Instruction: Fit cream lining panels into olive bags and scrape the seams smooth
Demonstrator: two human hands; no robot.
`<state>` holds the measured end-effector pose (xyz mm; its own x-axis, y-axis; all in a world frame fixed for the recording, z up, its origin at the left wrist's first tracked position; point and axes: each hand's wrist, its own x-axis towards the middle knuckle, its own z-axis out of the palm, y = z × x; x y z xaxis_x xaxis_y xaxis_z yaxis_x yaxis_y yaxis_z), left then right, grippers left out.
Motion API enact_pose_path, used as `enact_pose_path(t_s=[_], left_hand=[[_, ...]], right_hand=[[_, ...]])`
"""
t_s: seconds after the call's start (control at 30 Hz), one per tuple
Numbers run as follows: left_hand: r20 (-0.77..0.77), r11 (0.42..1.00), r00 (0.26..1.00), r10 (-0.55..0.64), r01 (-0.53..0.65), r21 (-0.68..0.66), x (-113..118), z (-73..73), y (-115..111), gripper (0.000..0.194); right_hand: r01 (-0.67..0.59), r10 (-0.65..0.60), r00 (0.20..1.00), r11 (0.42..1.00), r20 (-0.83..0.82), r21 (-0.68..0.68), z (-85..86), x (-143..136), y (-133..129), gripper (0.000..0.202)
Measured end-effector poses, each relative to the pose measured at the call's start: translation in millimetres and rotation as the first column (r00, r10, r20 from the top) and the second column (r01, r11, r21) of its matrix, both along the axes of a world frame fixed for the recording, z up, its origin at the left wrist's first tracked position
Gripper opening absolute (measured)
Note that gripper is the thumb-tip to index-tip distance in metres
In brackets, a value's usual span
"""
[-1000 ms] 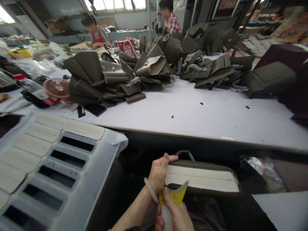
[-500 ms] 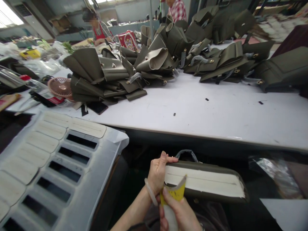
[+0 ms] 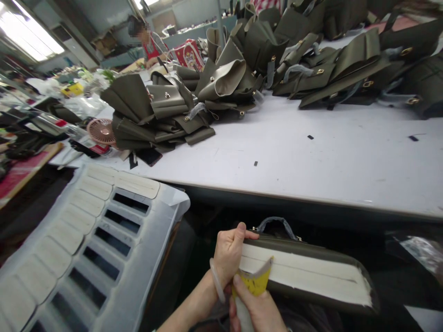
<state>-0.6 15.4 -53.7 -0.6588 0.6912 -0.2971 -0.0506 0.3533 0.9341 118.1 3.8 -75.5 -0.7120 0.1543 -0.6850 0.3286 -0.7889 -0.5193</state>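
Note:
An olive-green handbag (image 3: 321, 249) lies on its side low in front of me, its long white panel (image 3: 308, 272) facing up. Round the bag's left end is my left hand (image 3: 230, 251), closed on it, thumb raised along the near corner. My right hand (image 3: 258, 311) grips the pale handle of a yellow scraper-like tool (image 3: 256, 281) with a concave edge. One pointed tip of the tool lies over the left part of the white panel; whether it touches cannot be made out. A plastic-wrapped handle (image 3: 277, 223) arches behind the bag.
At left, a grey slotted crate (image 3: 138, 221) carries a row of pale panels (image 3: 72, 216). Across the white worktable (image 3: 221, 161) lie piled olive bags (image 3: 166, 110), a pink fan (image 3: 101, 131) and a phone (image 3: 151, 157). A person (image 3: 148, 46) sits beyond.
The view has turned slightly, so the table and crate appear shifted right. The bag's right end looks lower and nearer. Both hands keep their holds on the bag and the tool.

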Motion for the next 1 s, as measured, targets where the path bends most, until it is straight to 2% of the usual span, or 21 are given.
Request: enact_pose_path(t_s=[0.13, 0.3, 0.4, 0.5, 0.57, 0.6, 0.67, 0.73, 0.87, 1.0], left_hand=[[-0.159, 0.998, 0.986, -0.038, 0.031, -0.047, 1, 3.8, 6, 0.05], [-0.33, 0.988, 0.932, -0.147, 0.119, -0.103, 0, 15.7, 16, 0.044], [-0.295, 0.989, 0.944, -0.147, 0.143, -0.036, -2, 20.4, 14, 0.04], [-0.1, 0.976, 0.989, -0.105, 0.121, 0.181, -8, 22.0, -5, 0.039], [0.032, 0.953, 0.991, -0.13, 0.116, 0.28, -12, 21.1, -26, 0.034], [0.061, 0.947, 0.984, -0.165, 0.141, 0.287, -14, 20.3, -38, 0.039], [0.077, 0.946, 0.968, -0.237, 0.212, 0.247, -15, 18.5, -59, 0.061], [0.075, 0.948, 0.958, -0.276, 0.258, 0.184, -14, 17.4, -73, 0.074], [0.14, 0.957, 0.955, -0.26, 0.236, 0.17, -7, 17.5, -74, 0.078], [0.28, 0.966, 0.937, -0.208, 0.153, 0.206, 0, 17.4, -65, 0.078]], right_hand=[[0.019, -0.019, 1.0, 1.0, -0.02, -0.016, -3.6, 0, 0, 0.07], [0.154, -0.158, 0.986, 0.986, -0.06, -0.07, -7.9, -3, -7, 0.064], [0.157, -0.167, 0.978, 0.984, -0.122, -0.083, -1.1, 2, -9, 0.062], [0.13, -0.152, 0.977, 0.981, -0.152, -0.143, 18.2, 16, 2, 0.053], [0.201, -0.222, 0.966, 0.968, -0.134, -0.153, 36.7, 31, 20, 0.048], [0.26, -0.276, 0.954, 0.956, -0.118, -0.137, 46.6, 39, 32, 0.045], [0.39, -0.392, 0.916, 0.92, -0.082, -0.041, 65.2, 54, 60, 0.041], [0.448, -0.445, 0.894, 0.889, -0.052, 0.091, 79.9, 67, 91, 0.042], [0.427, -0.46, 0.887, 0.841, 0.024, 0.333, 95.8, 81, 146, 0.053], [0.341, -0.434, 0.899, 0.777, 0.058, 0.53, 94.9, 90, 196, 0.054]])
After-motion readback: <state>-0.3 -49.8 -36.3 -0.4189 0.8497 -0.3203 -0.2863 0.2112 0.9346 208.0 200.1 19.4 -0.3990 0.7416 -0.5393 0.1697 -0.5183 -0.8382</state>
